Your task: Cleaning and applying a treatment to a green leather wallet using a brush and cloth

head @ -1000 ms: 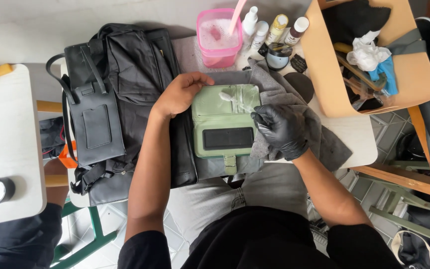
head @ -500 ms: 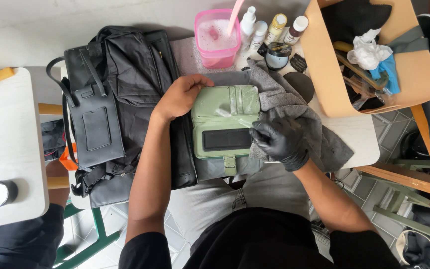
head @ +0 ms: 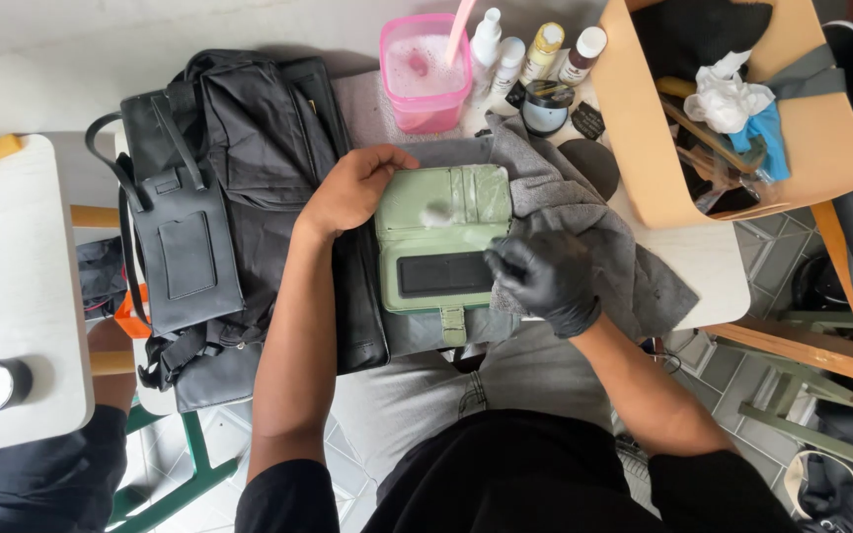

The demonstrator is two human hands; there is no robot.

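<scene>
Fingers of gloved right hand (head: 545,276) pinch a small foamy brush, its tip up-left on the green wallet (head: 441,242); bare left hand (head: 352,188) flat, steadying the wallet's upper-left edge.

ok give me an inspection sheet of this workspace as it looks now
surface: small white table, mostly covered by a grey cloth
job's things: open pale green wallet lying on the cloth, white foam on its upper half
clutter: black fabric bag at left; pink tub of suds; four small bottles; a round jar; tan tray holding rags
grippers: bare left hand pressing on the wallet's top left corner; black-gloved right hand holding something small to the wallet, tool unclear
cables: nothing seen
surroundings: second white table at left, tiled floor, wooden frame at right
</scene>
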